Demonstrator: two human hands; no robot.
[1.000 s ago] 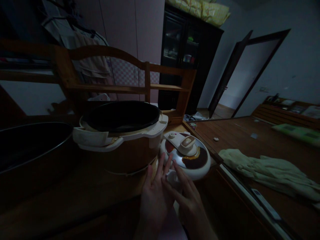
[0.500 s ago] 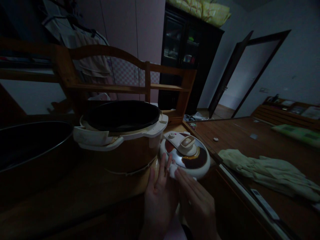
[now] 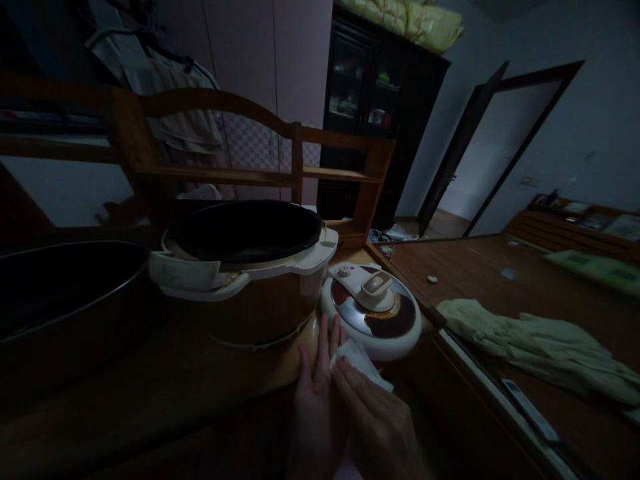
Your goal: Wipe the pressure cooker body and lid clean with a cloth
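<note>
My left hand (image 3: 316,400) is at the bottom middle, its fingers stretched out and apart. Across its palm and fingers my right hand (image 3: 377,413) presses a crumpled white tissue (image 3: 365,365), part of which sticks out to the right. Just beyond the hands lies a round pressure cooker lid (image 3: 395,348) with a white rim, a raised handle and brown and shiny patches. Left of the lid stands the cooker body (image 3: 260,300), with a black inner pot (image 3: 240,230) in it.
A large dark pan (image 3: 65,293) stands at the left on the wooden desk (image 3: 210,393). Behind is a wooden shelf rack (image 3: 215,173). On the brown surface to the right lie a pale green cloth (image 3: 525,333) and a thin, light-coloured strip (image 3: 530,408).
My right hand has slid down along my left hand with the tissue, which now shows more spread out. Both hands have drawn slightly back from the lid.
</note>
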